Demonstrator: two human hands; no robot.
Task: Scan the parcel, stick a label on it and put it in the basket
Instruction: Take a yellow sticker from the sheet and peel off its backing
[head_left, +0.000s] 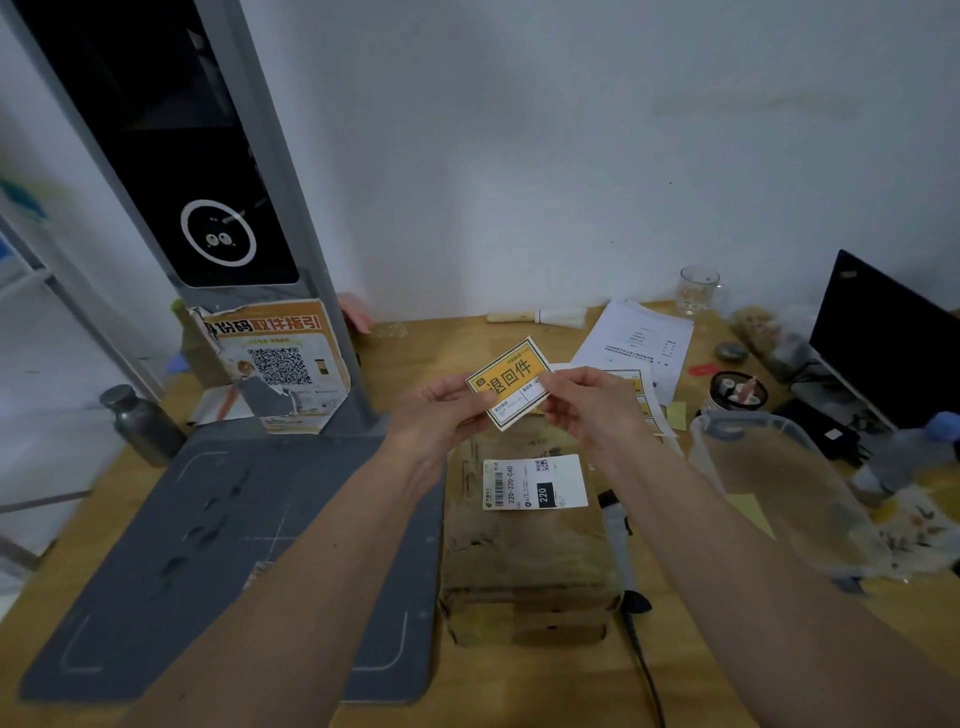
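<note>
We stand at a wooden table (395, 340) set against a bare white wall. The parcel (524, 545), a brown box, lies flat just below our hands, its long axis running away from us, a white shipping slip (535, 483) on top. Above its far end we hold the yellow label (511, 383), tilted: left hand (441, 410) fingers pinched on its lower-left edge, right hand (582, 402) fingers pinched on its right corner. Both sit about equally near; the box top lies straight down. The clear basket (769, 467) waits right of the parcel. Whether the backing is peeled off, we cannot tell; the scanner (618, 525) is half hidden beside the box.
</note>
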